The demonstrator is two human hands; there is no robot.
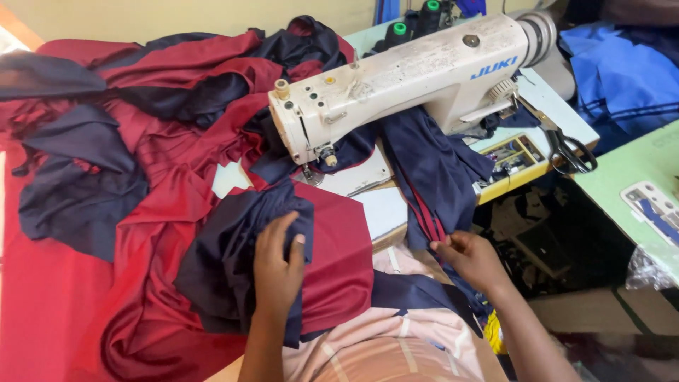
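The left hand lies flat, fingers spread, on a navy panel atop red cloth at the bench's near edge. The right hand pinches the lower end of a navy piece with red stripes, which hangs off the near edge from under the sewing machine. Red and navy garments pile over the bench's left end. Scissors lie by the right corner; green-topped spools stand behind the machine.
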